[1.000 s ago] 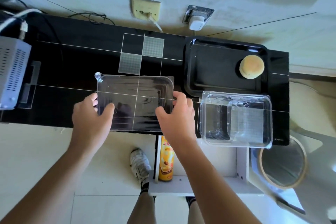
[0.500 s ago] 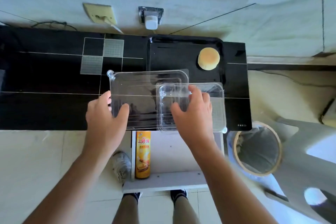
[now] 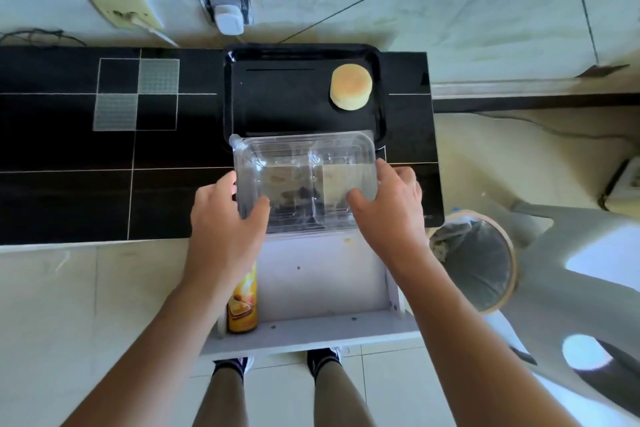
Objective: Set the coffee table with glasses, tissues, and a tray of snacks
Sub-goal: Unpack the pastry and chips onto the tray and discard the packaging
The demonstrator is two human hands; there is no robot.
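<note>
Clear plastic container (image 3: 304, 180) is gripped at its two ends by the left hand (image 3: 227, 218) and right hand (image 3: 389, 208) over the black tabletop (image 3: 104, 156), just before the black tray (image 3: 294, 94) where a round bun (image 3: 350, 87) lies.

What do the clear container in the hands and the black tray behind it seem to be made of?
Clear container: thin, glossy transparent plastic, by the look; the tabletop shows through it and the ribs glint. Black tray: smooth glossy finish with highlights along its rim; plastic or lacquered metal, I cannot tell which.
</note>
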